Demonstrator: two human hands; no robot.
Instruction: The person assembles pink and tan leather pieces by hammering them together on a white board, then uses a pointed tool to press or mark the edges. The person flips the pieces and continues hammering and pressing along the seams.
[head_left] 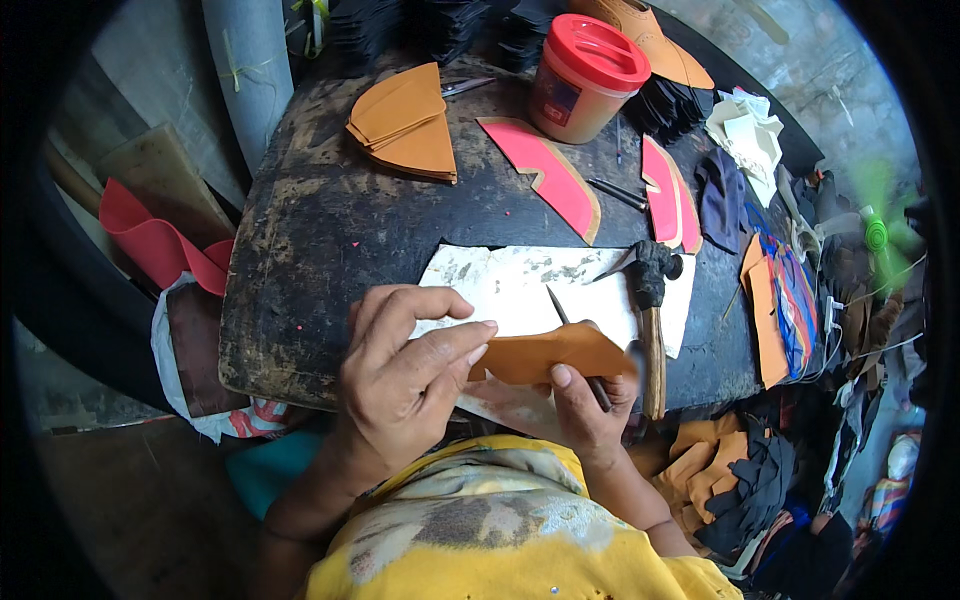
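Note:
My left hand (405, 370) presses its fingertips onto the left end of a tan leather piece (555, 352) near the front edge of the dark worktable (320, 230). My right hand (590, 405) pinches the same piece from below and also grips a thin metal-bladed tool (570, 325) whose point sticks up over the leather. Under the piece lies a stained white sheet (530, 285).
A hammer (652, 300) lies right of my hands. Behind are a stack of tan cut pieces (405, 125), pink-lined pieces (550, 175), a red-lidded jar (585, 75) and small scissors (465, 87). Leather scraps (740, 470) pile at the right; red strips (150, 240) hang left.

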